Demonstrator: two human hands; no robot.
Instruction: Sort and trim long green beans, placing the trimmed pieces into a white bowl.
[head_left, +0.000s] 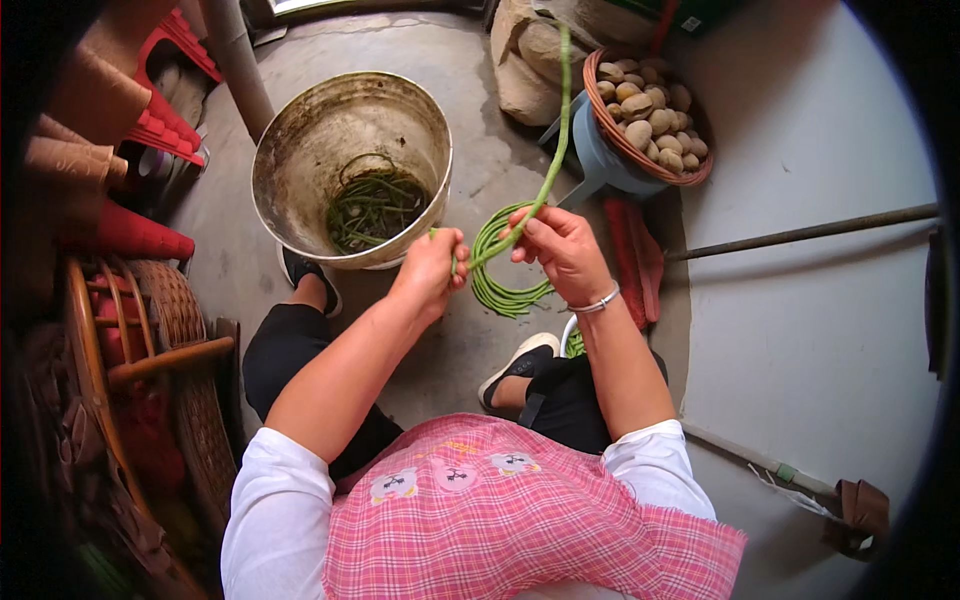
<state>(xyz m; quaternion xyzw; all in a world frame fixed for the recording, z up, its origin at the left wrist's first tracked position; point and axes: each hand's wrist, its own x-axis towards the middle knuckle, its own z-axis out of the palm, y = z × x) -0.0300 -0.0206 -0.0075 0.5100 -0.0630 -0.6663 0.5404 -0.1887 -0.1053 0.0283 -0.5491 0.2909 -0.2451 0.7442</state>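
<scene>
A long green yardlong bean runs between my two hands, its free end rising past my right hand. My left hand is closed around one end of it, near the bucket's rim. My right hand pinches the bean between thumb and fingers. Behind and below the hands, a coiled bundle of yardlong beans lies low, partly hidden by my fingers. The dirty white bucket stands at the left, with green bean pieces at its bottom. A white container with green pieces shows partly behind my right forearm.
A wicker basket of potatoes sits on a light blue stool at the upper right, beside a filled sack. A wooden and wicker chair stands at the left. A pole leans by the right wall.
</scene>
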